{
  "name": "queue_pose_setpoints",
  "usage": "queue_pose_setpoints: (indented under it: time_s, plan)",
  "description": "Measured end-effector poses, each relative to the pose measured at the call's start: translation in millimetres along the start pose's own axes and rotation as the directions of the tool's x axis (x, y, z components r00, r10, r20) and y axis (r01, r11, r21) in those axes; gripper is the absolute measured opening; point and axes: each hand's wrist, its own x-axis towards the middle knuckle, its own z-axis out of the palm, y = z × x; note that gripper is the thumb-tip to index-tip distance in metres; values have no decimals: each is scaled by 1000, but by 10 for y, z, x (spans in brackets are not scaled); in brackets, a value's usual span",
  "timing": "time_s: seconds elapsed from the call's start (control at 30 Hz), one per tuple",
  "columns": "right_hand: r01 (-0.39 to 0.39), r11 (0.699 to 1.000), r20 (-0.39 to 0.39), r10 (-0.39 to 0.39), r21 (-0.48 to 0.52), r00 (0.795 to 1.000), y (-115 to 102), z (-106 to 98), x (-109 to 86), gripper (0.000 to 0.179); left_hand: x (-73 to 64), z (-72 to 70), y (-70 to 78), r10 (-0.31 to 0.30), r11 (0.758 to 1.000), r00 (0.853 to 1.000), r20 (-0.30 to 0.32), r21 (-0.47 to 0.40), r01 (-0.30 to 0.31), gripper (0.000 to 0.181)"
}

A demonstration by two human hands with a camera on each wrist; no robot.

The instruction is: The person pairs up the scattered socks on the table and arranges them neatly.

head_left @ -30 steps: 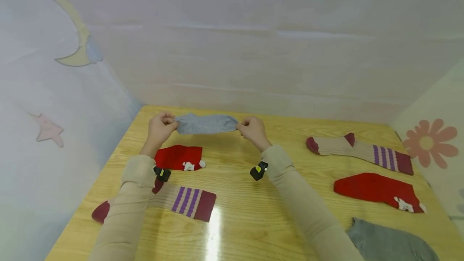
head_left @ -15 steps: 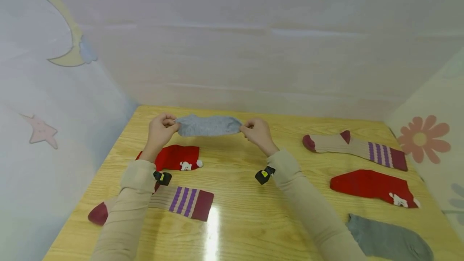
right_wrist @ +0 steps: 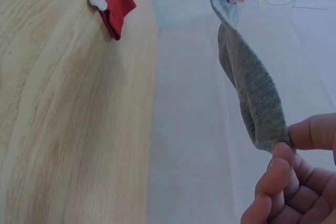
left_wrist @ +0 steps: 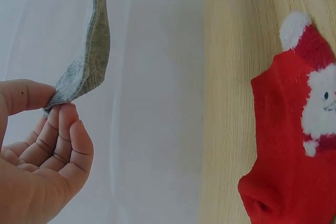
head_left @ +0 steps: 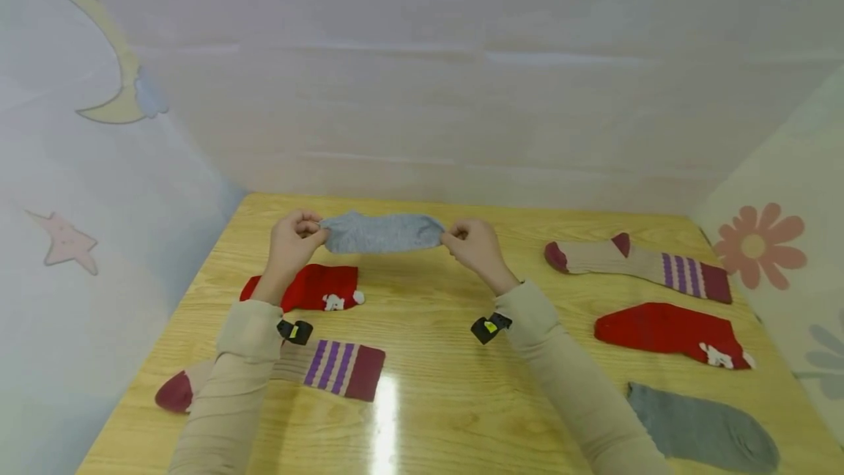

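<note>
A short grey sock [head_left: 385,233] is stretched sideways in the air above the far part of the table. My left hand [head_left: 291,244] pinches one end between thumb and fingers; in the left wrist view that pinch on the sock [left_wrist: 94,51] shows closely. At the other end my right hand [head_left: 476,249] pinches the sock, and the right wrist view shows the sock [right_wrist: 257,87] running between both hands. Below the left hand lies a red sock [head_left: 323,288] with a white animal figure and pompom, partly hidden by the forearm.
A beige sock [head_left: 330,369] with purple stripes lies under the left forearm. At the right lie another striped sock [head_left: 642,262], a red sock [head_left: 666,332] and a grey sock [head_left: 705,424]. Pale printed sheets [head_left: 422,94] stand behind and beside the wooden table [head_left: 448,402].
The right hand has shifted slightly right, and the sock between the hands looks a little more drawn out. Both hands keep their pinch. The whole view has shifted slightly.
</note>
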Motion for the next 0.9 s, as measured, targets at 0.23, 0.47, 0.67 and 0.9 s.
queue_pose_setpoints:
  time_s: [0.23, 0.47, 0.67, 0.9]
  plan:
    - [38, 999, -5, -39, -9, 999, -11, -72, -101, 18, -73, 25, 33, 12, 1000, 1000, 12, -26, -12, 22]
    - [86, 996, -26, -87, -26, 996, -3, -123, -209, 21, -125, 57, 62, 27, 999, 999, 21, -42, -26, 21]
    - [125, 991, -42, -127, -44, 991, 15, -160, -306, 18, -206, 77, 98, 49, 996, 998, 30, -75, -46, 20]
    - [120, 993, -35, -121, -16, 992, 36, -225, -422, 19, -298, 109, 147, 60, 989, 997, 46, -138, -53, 19]
